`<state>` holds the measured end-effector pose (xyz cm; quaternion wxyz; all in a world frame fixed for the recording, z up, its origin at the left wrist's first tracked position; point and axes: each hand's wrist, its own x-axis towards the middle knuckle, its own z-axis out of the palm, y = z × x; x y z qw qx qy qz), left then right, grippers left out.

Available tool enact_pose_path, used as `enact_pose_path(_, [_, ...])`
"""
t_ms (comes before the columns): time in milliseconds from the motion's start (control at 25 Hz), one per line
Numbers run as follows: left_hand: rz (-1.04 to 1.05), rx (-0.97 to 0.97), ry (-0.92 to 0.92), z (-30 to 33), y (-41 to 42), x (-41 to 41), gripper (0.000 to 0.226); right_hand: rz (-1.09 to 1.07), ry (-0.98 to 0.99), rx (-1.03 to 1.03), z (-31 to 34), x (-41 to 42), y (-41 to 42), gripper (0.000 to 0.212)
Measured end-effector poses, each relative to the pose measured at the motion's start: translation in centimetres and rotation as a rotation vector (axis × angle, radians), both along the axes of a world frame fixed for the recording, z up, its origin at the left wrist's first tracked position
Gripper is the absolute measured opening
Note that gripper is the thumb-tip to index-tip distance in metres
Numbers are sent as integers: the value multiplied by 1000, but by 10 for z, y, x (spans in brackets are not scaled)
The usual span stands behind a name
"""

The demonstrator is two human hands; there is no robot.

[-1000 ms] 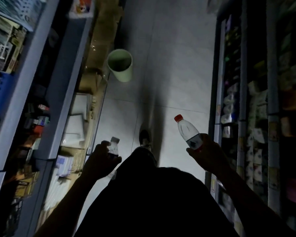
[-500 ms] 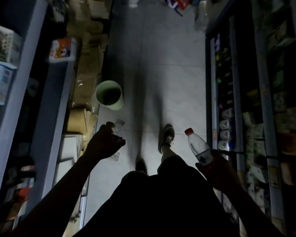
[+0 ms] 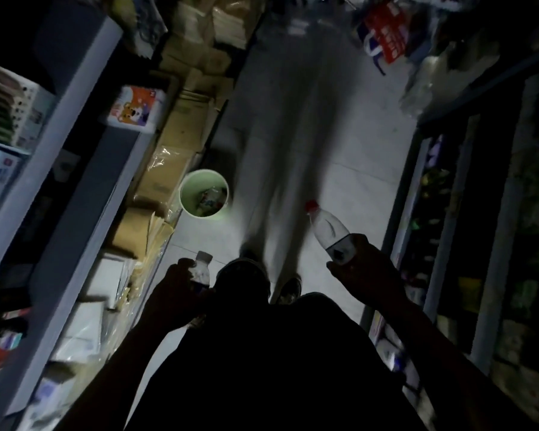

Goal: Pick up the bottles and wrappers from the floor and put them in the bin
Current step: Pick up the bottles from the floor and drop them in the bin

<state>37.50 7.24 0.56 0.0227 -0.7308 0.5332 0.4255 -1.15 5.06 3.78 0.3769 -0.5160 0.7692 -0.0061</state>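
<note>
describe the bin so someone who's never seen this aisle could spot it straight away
Follow the pale tiled floor of the aisle to its left edge, where brown cardboard boxes line the foot of the shelving. The bin stands against those boxes, ahead of the left hand. It is the only round, pale green, open-topped thing there, with wrappers showing inside.

Dim, motion-blurred frame; long shadows cross floor (image 3: 339,126).

**Dim shop aisle**

A pale tiled floor (image 3: 349,157) runs between grey shelving (image 3: 84,169) on the left and dark stocked shelves (image 3: 479,244) on the right. Cardboard boxes (image 3: 181,132) line the left side. Light is low, with long shadows on the tiles.
</note>
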Motion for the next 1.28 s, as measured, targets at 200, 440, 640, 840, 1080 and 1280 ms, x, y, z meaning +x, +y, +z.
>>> enact_pose_path(200, [199, 38, 45, -41, -67, 19, 78, 152, -30, 26, -9, 37, -113, 71])
enact_pose_path(440, [595, 244, 392, -66, -176, 46, 81, 182, -122, 171, -23, 109, -214, 81])
enact_pose_path(640, [896, 202, 397, -89, -226, 51, 94, 188, -239, 305, -62, 166, -271, 102])
enact_pose_path(840, [989, 249, 295, -167, -249, 62, 80, 330, -207, 489, -165, 215, -319, 65])
enact_pose_path(1080, [1224, 406, 331, -324, -271, 71, 85, 441, -93, 439, -345, 277, -365, 94])
enact_pose_path(1280, [1328, 445, 431, -450, -291, 82, 53, 327, -157, 487, -485, 325, -381, 92])
